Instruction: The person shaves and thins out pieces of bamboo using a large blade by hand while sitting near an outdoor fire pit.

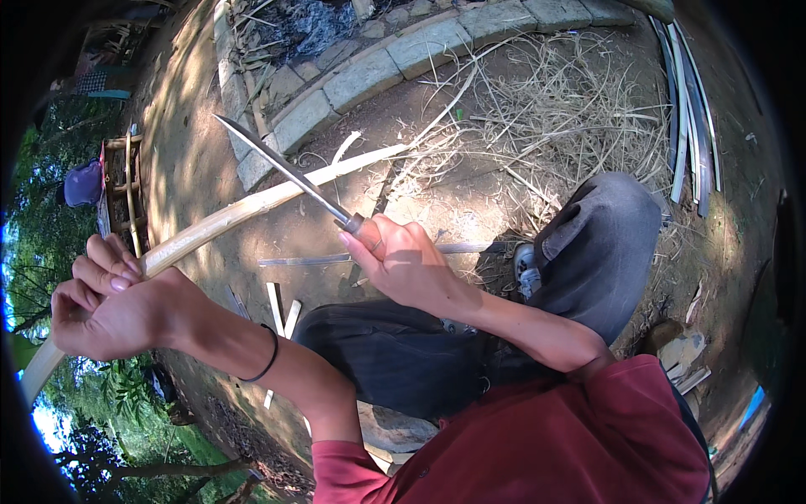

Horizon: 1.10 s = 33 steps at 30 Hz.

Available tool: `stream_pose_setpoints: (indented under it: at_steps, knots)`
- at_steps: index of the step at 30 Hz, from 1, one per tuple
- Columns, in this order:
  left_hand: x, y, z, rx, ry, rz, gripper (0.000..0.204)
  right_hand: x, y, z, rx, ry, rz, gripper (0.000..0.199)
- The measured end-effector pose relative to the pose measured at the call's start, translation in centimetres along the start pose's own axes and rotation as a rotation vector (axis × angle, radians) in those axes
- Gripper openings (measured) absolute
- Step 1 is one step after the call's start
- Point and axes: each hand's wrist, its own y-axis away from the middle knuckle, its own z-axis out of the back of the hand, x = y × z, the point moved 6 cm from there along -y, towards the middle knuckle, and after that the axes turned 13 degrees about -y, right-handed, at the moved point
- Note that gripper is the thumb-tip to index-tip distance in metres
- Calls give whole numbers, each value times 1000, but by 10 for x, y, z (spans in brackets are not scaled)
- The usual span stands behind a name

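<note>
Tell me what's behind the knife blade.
The pale wooden strip and, nearer the tip, stone edging. The blade covers part of the strip, so any cut there is hidden.

Head-worn fisheye, looking steeply down: maroon shirt (537,428) close, bottom; left hand (122,298) near, frame left; right hand (410,265) near, mid-frame; stone kerb (363,80) farther off, top.

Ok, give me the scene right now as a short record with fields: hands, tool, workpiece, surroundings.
Left hand: holds the long pale strip
Right hand: grips the knife by its handle
Knife position: blade crosses the strip in view; contact unclear
Ground ahead: heap of curly shavings
Beyond: curved row of stone blocks
Far right: long thin slats
</note>
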Motion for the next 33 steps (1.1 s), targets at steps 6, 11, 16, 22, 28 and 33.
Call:
stream_pose_setpoints:
  at_steps: [6,11,16,22,28,33]
  knots:
    - [-5,4,-3,-12,-47,-5,29,-34,-6,4,-54,-132,-83,33]
    - [8,-4,7,-14,-17,27,29,-48,-17,6,-26,-154,-172,33]
    - [6,-4,5,-17,-20,11,29,-13,-1,-2,-121,-13,35,34]
    - [-4,3,0,-41,-94,15,29,-44,-12,2,-31,-139,-164,35]
    - [12,-8,7,-9,5,28,29,-45,-17,4,-8,-81,-188,26]
    - [0,2,1,-30,-22,25,29,-5,-2,-4,-158,162,151,43]
